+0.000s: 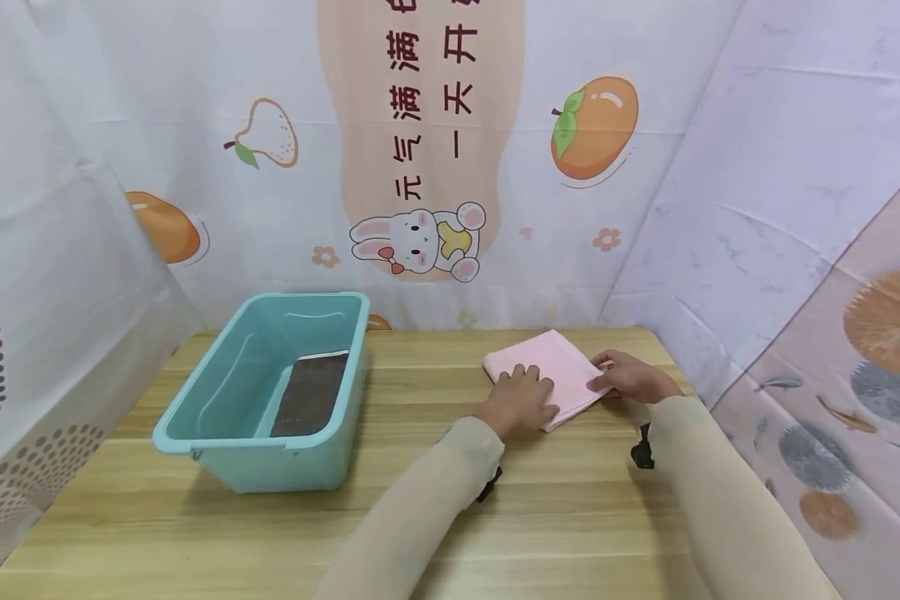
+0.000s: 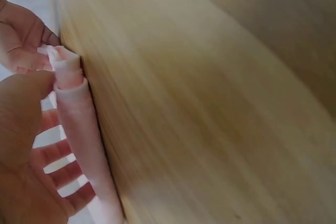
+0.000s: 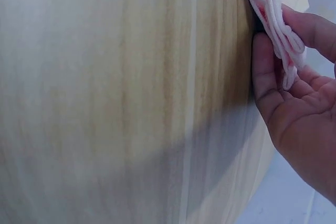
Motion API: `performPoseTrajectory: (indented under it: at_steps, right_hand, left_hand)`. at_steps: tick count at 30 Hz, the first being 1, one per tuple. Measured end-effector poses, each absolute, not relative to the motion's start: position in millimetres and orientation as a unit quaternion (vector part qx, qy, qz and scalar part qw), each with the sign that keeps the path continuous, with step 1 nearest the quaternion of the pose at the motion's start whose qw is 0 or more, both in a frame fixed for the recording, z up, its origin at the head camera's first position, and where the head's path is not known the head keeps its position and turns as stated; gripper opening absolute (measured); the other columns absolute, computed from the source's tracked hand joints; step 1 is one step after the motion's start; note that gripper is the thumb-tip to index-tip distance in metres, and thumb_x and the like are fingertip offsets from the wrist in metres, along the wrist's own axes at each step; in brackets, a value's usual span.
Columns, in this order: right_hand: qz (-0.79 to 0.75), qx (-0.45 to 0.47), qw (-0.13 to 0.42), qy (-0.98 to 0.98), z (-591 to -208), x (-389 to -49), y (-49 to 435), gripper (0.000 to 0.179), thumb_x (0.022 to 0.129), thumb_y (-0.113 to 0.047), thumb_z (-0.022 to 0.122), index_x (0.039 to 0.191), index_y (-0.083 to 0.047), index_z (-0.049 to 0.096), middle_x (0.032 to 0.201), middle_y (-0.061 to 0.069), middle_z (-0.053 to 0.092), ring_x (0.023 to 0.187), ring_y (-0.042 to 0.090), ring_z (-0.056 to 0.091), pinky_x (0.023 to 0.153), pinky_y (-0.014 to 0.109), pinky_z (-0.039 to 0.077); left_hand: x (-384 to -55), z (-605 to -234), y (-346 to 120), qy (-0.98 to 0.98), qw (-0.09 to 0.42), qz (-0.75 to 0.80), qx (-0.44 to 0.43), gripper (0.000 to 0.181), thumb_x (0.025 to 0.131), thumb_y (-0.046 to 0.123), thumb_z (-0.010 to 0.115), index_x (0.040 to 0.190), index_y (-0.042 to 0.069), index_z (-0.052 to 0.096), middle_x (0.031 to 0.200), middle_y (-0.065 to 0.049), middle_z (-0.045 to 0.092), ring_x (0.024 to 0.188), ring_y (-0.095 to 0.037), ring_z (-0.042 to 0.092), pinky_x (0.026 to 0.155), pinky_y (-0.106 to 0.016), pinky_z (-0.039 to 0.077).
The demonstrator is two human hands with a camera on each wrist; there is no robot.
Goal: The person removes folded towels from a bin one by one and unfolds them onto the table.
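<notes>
A pink cloth (image 1: 553,360), folded into a flat layered square, lies at the right rear of the table. My left hand (image 1: 517,402) rests on its left front part, fingers spread over the top. Seen from the left wrist, the thumb is by the thick folded edge of the cloth (image 2: 84,129). At the right corner my right hand (image 1: 630,377) pinches the cloth. In the right wrist view its thumb lies above the stacked layers (image 3: 273,19) and its fingers are beneath them.
A light blue plastic tub (image 1: 285,467) stands on the left of the wooden table (image 1: 555,525). Inside it lies a dark brown flat item (image 1: 311,396) with a pale edge. Printed cloth curtains (image 1: 270,225) enclose the back and both sides.
</notes>
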State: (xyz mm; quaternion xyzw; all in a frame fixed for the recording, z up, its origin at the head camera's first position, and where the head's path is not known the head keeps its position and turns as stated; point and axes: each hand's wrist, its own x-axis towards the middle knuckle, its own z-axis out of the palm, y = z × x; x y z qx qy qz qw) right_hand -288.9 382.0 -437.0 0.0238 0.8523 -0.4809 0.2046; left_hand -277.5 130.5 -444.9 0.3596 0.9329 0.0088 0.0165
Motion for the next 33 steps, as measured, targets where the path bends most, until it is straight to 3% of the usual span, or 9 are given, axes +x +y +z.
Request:
performPoseTrajectory:
  at_steps: [8, 18, 29, 33]
  right_hand:
    - [-0.454, 0.005, 0.200, 0.868, -430.0, -289.3, 376.6, 0.041, 0.094, -0.004, 0.069, 0.126, 0.009, 0.047, 0.100, 0.011, 0.057, 0.085, 0.019, 0.059, 0.080, 0.036, 0.052]
    - [-0.399, -0.011, 0.200, 0.895, -424.9, -274.0, 352.8, 0.048, 0.089, -0.008, 0.075, 0.126, 0.008, 0.048, 0.119, 0.020, 0.055, 0.103, 0.027, 0.054, 0.083, 0.033, 0.048]
    - [-0.459, 0.042, 0.196, 0.865, -431.7, -244.4, 322.4, 0.034, 0.084, 0.000, 0.079, 0.105, 0.007, 0.053, 0.093, 0.009, 0.055, 0.084, 0.020, 0.052, 0.070, 0.029, 0.046]
    - [-0.457, 0.055, 0.193, 0.867, -429.5, -245.1, 320.3, 0.029, 0.089, -0.006, 0.076, 0.101, 0.005, 0.052, 0.088, 0.008, 0.054, 0.074, 0.016, 0.052, 0.064, 0.028, 0.045]
  left_hand:
    - [-275.2, -440.3, 128.0, 0.937, 0.033, 0.003, 0.348, 0.045, 0.102, 0.052, 0.054, 0.138, 0.025, 0.059, 0.133, 0.000, 0.053, 0.120, -0.022, 0.048, 0.098, -0.041, 0.044]
    - [-287.2, -434.7, 102.0, 0.919, 0.077, 0.013, 0.386, 0.046, 0.099, 0.044, 0.063, 0.142, 0.029, 0.058, 0.138, 0.002, 0.050, 0.119, -0.019, 0.045, 0.100, -0.037, 0.043]
    - [-288.5, -425.2, 76.1, 0.895, 0.137, 0.024, 0.423, 0.047, 0.090, 0.030, 0.075, 0.136, 0.030, 0.064, 0.134, 0.004, 0.053, 0.115, -0.018, 0.046, 0.095, -0.032, 0.044]
    - [-291.6, -425.9, 70.8, 0.892, 0.136, 0.058, 0.428, 0.042, 0.091, 0.029, 0.074, 0.133, 0.028, 0.067, 0.135, 0.003, 0.055, 0.115, -0.018, 0.046, 0.095, -0.032, 0.044]
